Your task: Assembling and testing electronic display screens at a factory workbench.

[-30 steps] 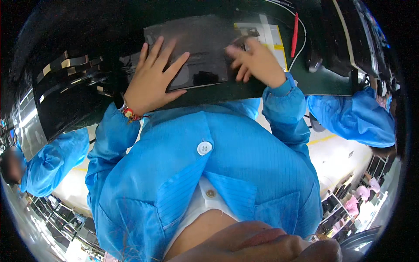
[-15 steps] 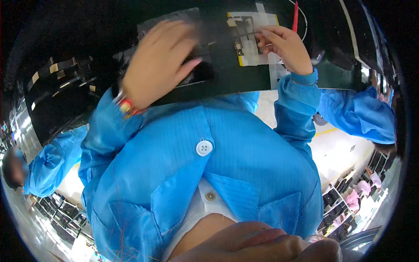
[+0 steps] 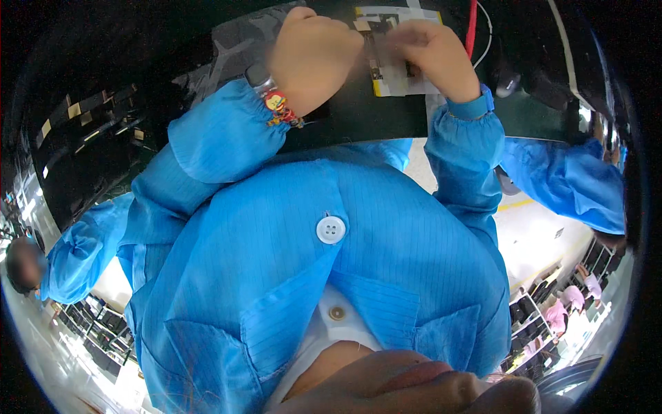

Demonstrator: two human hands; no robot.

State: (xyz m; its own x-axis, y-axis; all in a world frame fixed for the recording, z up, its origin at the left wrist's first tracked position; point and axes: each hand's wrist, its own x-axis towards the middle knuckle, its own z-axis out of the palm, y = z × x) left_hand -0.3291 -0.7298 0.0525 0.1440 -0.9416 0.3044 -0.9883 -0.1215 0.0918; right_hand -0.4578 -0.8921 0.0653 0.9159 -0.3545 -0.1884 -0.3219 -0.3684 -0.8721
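Observation:
A flat, yellow-edged assembly (image 3: 378, 86) with dark circuit parts and pale, translucent film lies on the dark work table. My left hand (image 3: 314, 62) is beside its left edge, seen from the back with fingers curled under. Motion smears the tips, and anything between them is hidden. Over the upper middle of the assembly is my right hand (image 3: 441, 61), thumb and fingers drawn together in a blurred pinch. What it grips is too small and smeared to name. Both sets of fingertips point toward each other.
Clear plastic film (image 3: 238, 41) lies on the table, partly behind my left hand. A red pen-like tool (image 3: 472, 31) and a white cable (image 3: 489, 34) are to the right. Small pale pieces (image 3: 74, 109) are at far left. Blue-sleeved people (image 3: 562, 179) sit on both sides.
My left hand has moved right and away from me, from over the plastic film to the assembly, its fingers now curled. My right hand stays at the assembly, shifted slightly.

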